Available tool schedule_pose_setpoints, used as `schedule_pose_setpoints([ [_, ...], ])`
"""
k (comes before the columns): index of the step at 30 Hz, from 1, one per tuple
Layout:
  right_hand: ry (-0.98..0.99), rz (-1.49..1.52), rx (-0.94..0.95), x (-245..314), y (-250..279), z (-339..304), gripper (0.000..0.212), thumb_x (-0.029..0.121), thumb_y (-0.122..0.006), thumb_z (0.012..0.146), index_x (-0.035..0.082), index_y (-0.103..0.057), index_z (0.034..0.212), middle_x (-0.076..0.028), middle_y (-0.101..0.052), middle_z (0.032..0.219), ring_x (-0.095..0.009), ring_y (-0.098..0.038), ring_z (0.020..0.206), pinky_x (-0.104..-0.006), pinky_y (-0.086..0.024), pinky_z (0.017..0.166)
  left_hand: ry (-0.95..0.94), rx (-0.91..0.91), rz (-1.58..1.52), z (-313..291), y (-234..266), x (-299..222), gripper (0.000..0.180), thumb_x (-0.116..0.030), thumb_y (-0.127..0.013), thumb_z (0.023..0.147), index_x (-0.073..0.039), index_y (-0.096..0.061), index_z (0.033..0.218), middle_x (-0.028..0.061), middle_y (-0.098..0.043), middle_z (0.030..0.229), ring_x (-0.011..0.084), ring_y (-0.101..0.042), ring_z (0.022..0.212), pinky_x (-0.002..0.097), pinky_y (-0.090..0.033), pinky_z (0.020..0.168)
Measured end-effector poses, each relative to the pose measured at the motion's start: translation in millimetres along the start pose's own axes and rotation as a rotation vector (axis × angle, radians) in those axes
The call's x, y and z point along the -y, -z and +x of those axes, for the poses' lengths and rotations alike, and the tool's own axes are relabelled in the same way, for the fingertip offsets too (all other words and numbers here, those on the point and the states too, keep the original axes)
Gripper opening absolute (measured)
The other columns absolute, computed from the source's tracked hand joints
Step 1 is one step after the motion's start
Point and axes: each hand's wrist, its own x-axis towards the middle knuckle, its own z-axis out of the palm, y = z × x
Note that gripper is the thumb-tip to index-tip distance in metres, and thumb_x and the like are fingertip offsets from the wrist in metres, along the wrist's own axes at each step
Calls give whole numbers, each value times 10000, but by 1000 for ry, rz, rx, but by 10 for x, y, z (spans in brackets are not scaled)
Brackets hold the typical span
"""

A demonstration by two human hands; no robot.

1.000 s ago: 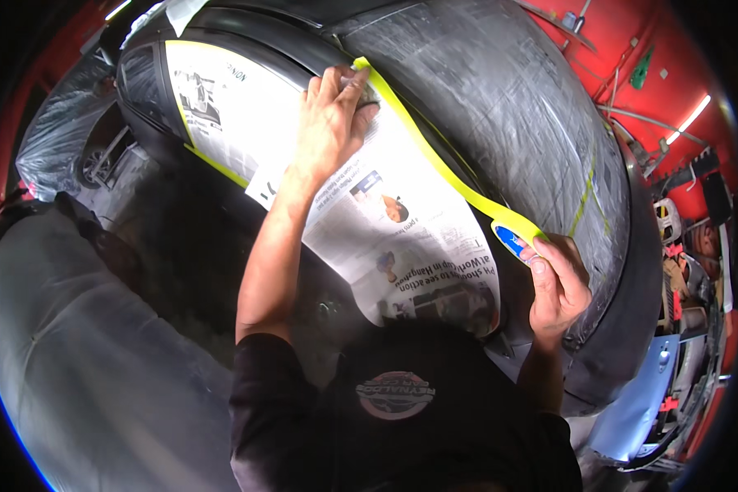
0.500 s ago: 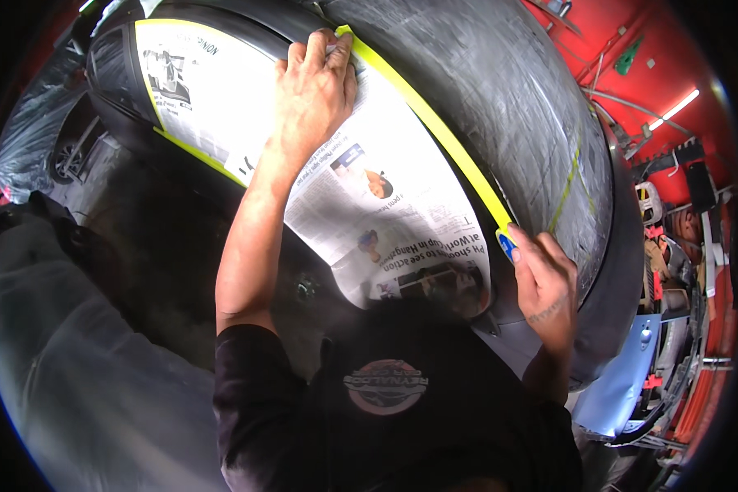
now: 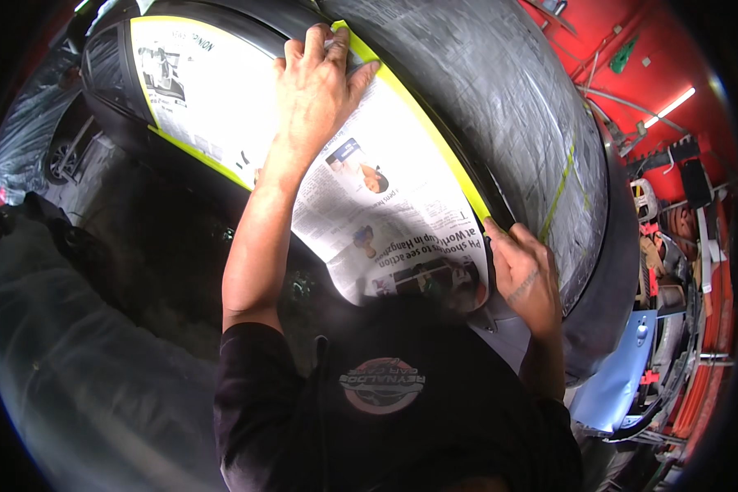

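Observation:
Newspaper sheets cover the side window of a dark car. A strip of yellow masking tape runs along their upper right edge. My left hand rests on the paper near the strip's far end, fingers bent and thumb spread onto the tape. At the strip's near end, my right hand is closed at the window frame with its fingertips on the tape. The tape roll, visible earlier in this hand, is now hidden behind the fingers.
Grey plastic sheeting covers the car beyond the window. Another strip of yellow tape edges the paper's lower left. A light-blue panel and assorted car parts stand at right by a red wall. A plastic-covered vehicle is at far left.
My right hand has moved left, bringing the stretched tape down against the newspaper's edge. My left thumb has swung outward onto the tape.

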Motion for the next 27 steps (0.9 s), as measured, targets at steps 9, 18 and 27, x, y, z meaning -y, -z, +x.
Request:
schedule_pose_setpoints([
  [9, -8, 114, -44, -78, 24, -155, 394, -22, -669, 927, 56, -720, 1310, -195, -583, 836, -383, -631, 713, -456, -488, 642, 91, -22, 21, -24, -64, -105, 629, -523, -746, 931, -85, -706, 1382, 92, -594, 1361, 320, -571, 1155, 503, -490, 973],
  [18, 1, 163, -99, -365, 273, -890, 392, -21, -685, 926, 53, -732, 1308, -154, -598, 805, -302, -594, 683, -403, -480, 645, 107, 27, 39, -69, -73, -143, 632, -549, -714, 957, -123, -678, 1423, 101, -559, 1442, 361, -558, 1220, 535, -483, 1042],
  [27, -20, 103, -91, -718, -41, -1039, 324, 46, -644, 970, 68, -749, 1276, -167, -583, 803, -332, -594, 672, -428, -475, 633, 114, 77, -157, -1060, 47, -1074, 704, -292, -731, 949, -34, -473, 1551, 265, -471, 1533, 501, -450, 1414, 573, -411, 1171],
])
